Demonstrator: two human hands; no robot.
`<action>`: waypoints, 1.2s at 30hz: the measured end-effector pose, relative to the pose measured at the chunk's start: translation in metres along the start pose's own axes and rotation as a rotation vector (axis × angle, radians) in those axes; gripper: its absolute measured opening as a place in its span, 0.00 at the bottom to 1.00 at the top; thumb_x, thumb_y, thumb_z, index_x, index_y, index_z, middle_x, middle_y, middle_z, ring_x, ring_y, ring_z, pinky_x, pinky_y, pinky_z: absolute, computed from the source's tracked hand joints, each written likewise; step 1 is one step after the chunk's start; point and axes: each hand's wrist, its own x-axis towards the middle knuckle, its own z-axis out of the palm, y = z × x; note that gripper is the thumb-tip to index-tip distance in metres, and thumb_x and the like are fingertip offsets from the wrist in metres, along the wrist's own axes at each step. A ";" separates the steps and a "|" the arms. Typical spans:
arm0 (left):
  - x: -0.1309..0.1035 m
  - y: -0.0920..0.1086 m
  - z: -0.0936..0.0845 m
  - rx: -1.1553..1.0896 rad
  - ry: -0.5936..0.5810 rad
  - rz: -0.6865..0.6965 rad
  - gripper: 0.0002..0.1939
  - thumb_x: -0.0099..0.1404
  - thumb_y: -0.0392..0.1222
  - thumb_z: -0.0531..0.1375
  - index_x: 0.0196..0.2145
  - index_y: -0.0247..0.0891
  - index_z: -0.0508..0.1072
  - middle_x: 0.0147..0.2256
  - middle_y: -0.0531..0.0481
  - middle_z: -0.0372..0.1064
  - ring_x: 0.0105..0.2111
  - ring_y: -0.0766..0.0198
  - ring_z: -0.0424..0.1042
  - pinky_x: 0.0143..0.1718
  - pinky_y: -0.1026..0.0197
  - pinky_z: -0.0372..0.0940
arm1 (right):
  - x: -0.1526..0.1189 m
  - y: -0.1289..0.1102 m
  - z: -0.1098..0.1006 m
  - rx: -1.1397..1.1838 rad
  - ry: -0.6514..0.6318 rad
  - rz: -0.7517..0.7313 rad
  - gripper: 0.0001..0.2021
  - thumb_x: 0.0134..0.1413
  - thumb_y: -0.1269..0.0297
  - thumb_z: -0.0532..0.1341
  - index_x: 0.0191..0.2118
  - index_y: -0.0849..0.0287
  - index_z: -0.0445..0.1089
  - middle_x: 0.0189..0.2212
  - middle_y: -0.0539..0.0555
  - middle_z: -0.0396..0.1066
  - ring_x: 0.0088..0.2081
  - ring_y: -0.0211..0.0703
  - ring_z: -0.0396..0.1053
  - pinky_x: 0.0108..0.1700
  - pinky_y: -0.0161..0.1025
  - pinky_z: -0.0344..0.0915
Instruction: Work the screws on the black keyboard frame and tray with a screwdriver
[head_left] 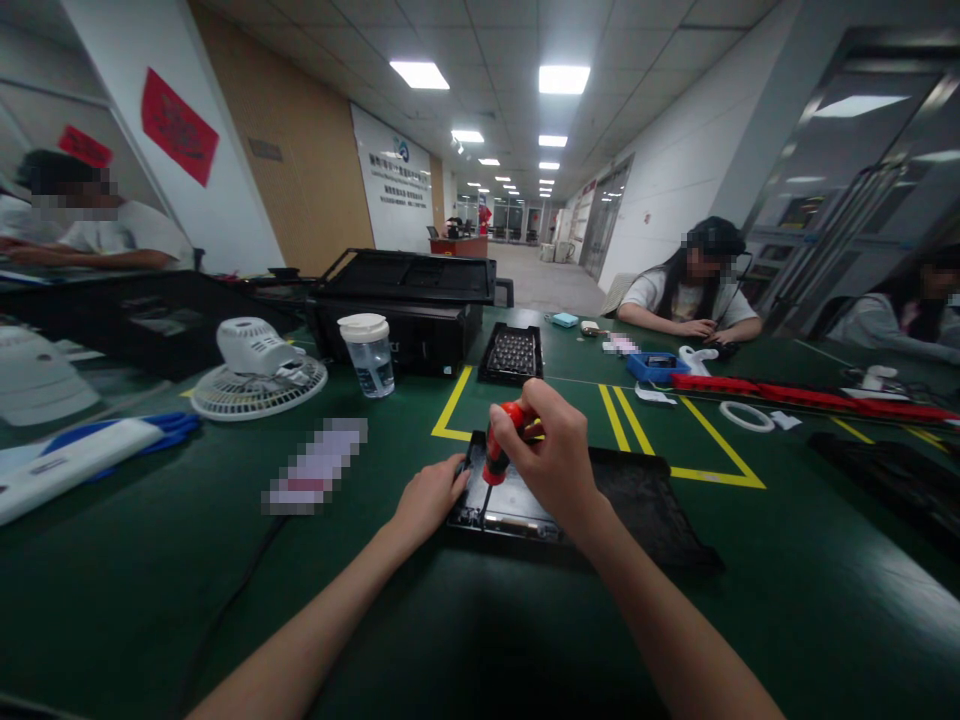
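My right hand is closed around the handle of a red and black screwdriver. The screwdriver stands nearly upright, its dark shaft pointing down at the left part of a flat black plastic panel with a shiny metal-looking section. Whether the tip sits in a screw is too small to tell. At the panel's left edge, my left hand grips the rim, thumb on top and the other fingers partly hidden. The panel lies on the green table.
Beyond the panel lies a black tray of small pieces. A black case, a lidded cup and a white fan stand left. Rightward are a blue box, a tape roll and a seated person.
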 end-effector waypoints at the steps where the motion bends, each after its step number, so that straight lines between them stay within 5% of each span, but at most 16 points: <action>1: 0.000 0.000 0.000 0.004 -0.001 -0.005 0.16 0.65 0.46 0.46 0.48 0.43 0.63 0.42 0.47 0.70 0.40 0.60 0.70 0.38 0.63 0.60 | 0.000 -0.001 0.000 -0.010 0.009 -0.007 0.13 0.53 0.65 0.54 0.22 0.57 0.48 0.21 0.47 0.51 0.23 0.34 0.52 0.26 0.34 0.51; 13: 0.002 -0.002 0.004 0.049 0.008 -0.008 0.16 0.65 0.47 0.46 0.48 0.42 0.62 0.39 0.46 0.71 0.37 0.59 0.71 0.35 0.62 0.60 | -0.006 0.000 0.010 -0.004 0.106 -0.036 0.12 0.52 0.65 0.55 0.23 0.58 0.50 0.21 0.46 0.52 0.23 0.33 0.52 0.26 0.33 0.52; 20: 0.003 -0.005 0.002 0.018 0.000 0.015 0.16 0.65 0.46 0.46 0.48 0.44 0.63 0.40 0.47 0.71 0.39 0.60 0.70 0.37 0.63 0.60 | -0.002 0.005 0.015 0.486 -0.031 0.194 0.07 0.51 0.64 0.56 0.29 0.58 0.56 0.24 0.46 0.59 0.23 0.32 0.62 0.24 0.31 0.61; 27: 0.003 -0.009 0.004 0.015 0.027 0.023 0.18 0.65 0.49 0.45 0.50 0.44 0.62 0.41 0.47 0.70 0.40 0.59 0.70 0.38 0.62 0.61 | 0.002 0.012 0.024 1.202 -0.183 0.310 0.08 0.52 0.71 0.55 0.33 0.55 0.52 0.31 0.48 0.68 0.29 0.35 0.69 0.38 0.42 0.66; 31: 0.004 -0.010 0.004 0.001 0.019 0.025 0.18 0.65 0.49 0.45 0.49 0.43 0.63 0.41 0.46 0.70 0.39 0.59 0.70 0.38 0.62 0.61 | 0.003 0.014 0.024 1.282 -0.245 0.331 0.08 0.52 0.70 0.55 0.38 0.55 0.55 0.30 0.48 0.69 0.26 0.35 0.67 0.32 0.37 0.64; 36: 0.004 -0.010 0.004 0.011 0.027 0.029 0.18 0.65 0.48 0.46 0.50 0.44 0.62 0.40 0.47 0.71 0.40 0.58 0.70 0.38 0.61 0.61 | 0.002 0.016 0.024 1.262 -0.292 0.352 0.02 0.51 0.68 0.57 0.29 0.60 0.64 0.24 0.48 0.63 0.23 0.32 0.62 0.27 0.32 0.58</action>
